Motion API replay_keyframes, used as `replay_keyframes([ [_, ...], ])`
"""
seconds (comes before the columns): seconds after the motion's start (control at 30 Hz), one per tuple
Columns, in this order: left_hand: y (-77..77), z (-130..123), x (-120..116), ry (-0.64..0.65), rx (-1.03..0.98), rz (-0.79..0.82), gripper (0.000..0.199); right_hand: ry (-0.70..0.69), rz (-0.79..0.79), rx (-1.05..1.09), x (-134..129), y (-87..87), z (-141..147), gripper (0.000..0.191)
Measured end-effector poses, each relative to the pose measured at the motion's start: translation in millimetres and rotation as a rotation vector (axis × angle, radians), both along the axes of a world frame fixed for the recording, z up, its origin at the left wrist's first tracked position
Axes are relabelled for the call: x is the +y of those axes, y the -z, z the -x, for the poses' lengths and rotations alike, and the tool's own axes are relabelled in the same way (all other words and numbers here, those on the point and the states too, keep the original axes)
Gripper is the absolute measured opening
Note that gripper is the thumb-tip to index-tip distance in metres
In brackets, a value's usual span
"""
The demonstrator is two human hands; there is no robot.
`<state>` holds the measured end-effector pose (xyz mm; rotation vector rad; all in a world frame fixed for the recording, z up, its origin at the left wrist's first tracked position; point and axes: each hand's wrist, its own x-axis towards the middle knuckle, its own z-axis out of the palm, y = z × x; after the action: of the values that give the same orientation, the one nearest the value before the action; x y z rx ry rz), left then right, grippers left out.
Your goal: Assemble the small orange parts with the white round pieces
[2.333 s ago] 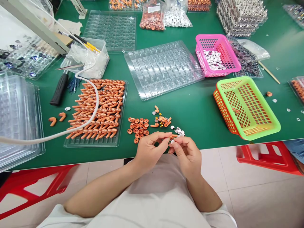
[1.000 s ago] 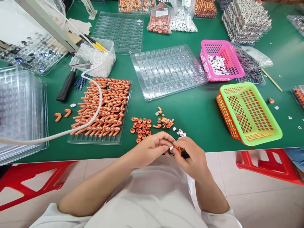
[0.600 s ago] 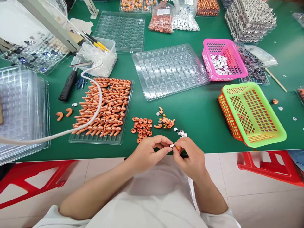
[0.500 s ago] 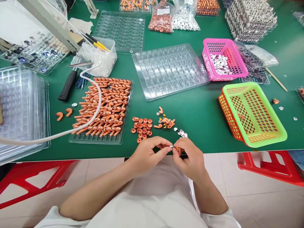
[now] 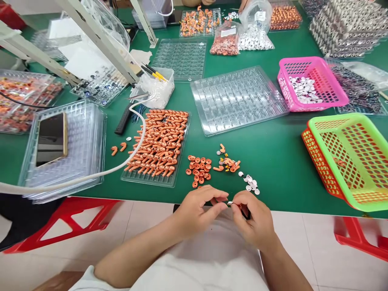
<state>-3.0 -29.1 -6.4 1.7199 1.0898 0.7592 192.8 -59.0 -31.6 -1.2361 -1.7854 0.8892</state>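
Over the table's front edge, my right hand (image 5: 254,220) pinches a small part with a white round piece (image 5: 230,203) at its tip. My left hand (image 5: 201,210) faces it, thumb and index finger apart just left of that piece, nothing visible between them. Beyond my hands lie orange round caps (image 5: 198,169), a small heap of orange stems with yellow bits (image 5: 232,165), and several white discs (image 5: 250,184). A clear tray filled with orange stem-shaped shells (image 5: 160,141) stands to the left, crossed by a white cable (image 5: 121,163).
A clear tray (image 5: 239,99) lies mid-table. Pink (image 5: 313,105) and green (image 5: 348,161) baskets stand at right. At left are stacked trays bearing a phone (image 5: 52,138), a black-handled tool (image 5: 123,119) and a tub (image 5: 166,87). Other people's hands show at the far edge.
The view has shifted left, so the table's things appear further right. My left fingertips have parted from the small piece, which stays in my right hand.
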Motion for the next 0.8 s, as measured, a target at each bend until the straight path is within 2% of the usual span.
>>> replay_keyframes([
  [0.13, -0.1, 18, 23, -0.106, 0.233, -0.316, 0.021, -0.045, 0.157, 0.097, 2, -4.3, -6, 0.011],
  [0.23, 0.7, 24, 49, -0.174, 0.449, -0.427, 0.018, -0.078, 0.213, 0.159, 3, -5.9, -6, 0.01],
  [0.33, 0.0, 22, 73, -0.134, 0.608, -0.381, 0.02, -0.091, 0.232, 0.155, 2, -5.9, -3, 0.01],
  [0.47, -3.9, 17, 92, -0.004, 0.686, -0.289, 0.017, -0.091, 0.23, 0.137, 0, -4.8, -2, 0.011],
  [0.7, -8.5, 17, 104, 0.078, 0.668, -0.221, 0.014, -0.104, 0.221, 0.157, -2, -5.4, -5, 0.01],
  [0.8, -13.6, 16, 101, -0.002, 0.585, -0.196, 0.013, -0.088, 0.211, 0.19, -2, -4.3, -4, 0.01],
])
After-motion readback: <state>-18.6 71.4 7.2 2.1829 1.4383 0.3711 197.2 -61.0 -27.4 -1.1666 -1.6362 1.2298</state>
